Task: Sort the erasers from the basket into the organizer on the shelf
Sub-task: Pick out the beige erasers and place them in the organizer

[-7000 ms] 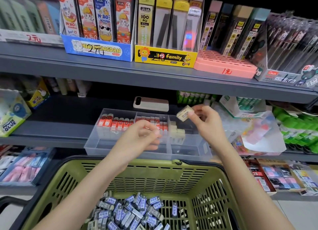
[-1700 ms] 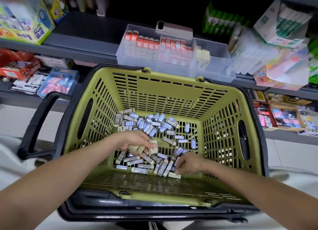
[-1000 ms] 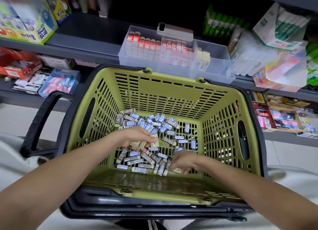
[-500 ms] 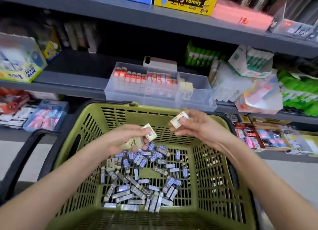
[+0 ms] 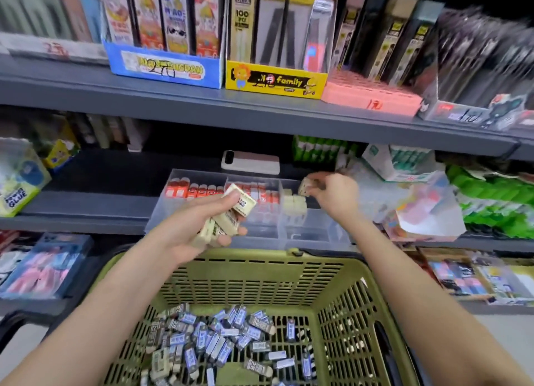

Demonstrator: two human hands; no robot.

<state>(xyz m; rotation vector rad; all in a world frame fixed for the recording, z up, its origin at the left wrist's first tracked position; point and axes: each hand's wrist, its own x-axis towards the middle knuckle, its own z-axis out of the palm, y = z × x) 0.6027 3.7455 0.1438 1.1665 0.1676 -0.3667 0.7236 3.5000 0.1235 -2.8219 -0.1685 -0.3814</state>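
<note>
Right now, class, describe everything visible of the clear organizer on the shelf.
The organizer is a clear plastic tray on the grey shelf behind the green basket. Dividers make three compartments: two hold rows of red-topped erasers, the right one a few cream erasers at the back. The right hand hovers over that one.
</note>
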